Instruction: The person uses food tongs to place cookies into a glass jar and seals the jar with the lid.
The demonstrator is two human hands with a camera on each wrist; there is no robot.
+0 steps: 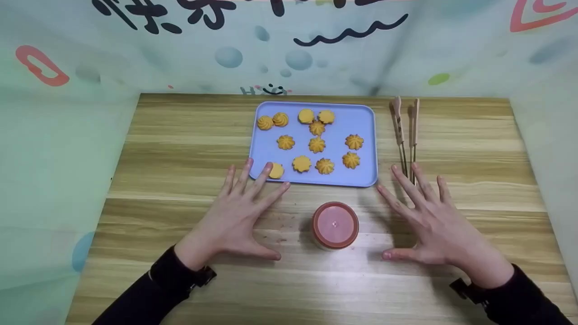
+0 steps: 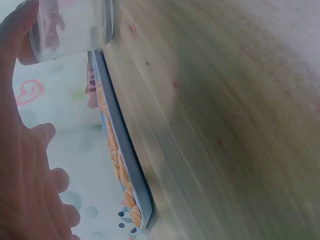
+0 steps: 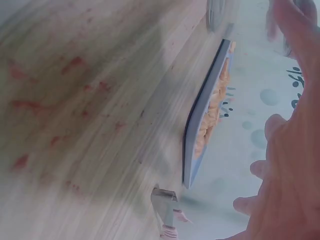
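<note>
- Head view: left hand (image 1: 230, 219) has a totally relaxed grip, fingers fanned out, tips over the blue tray's (image 1: 365, 174) near-left corner; can't tell if they touch it
- Right hand (image 1: 440, 230), same deal: loose grip, spread fingers by the two long-handled utensils (image 1: 398, 122)
- Red-lidded jar (image 1: 335, 225) stands upright on the surface (image 1: 180, 149) between both hands, see-through sides
- Cookies (image 1: 317, 145) scattered around the tray, some touching
</note>
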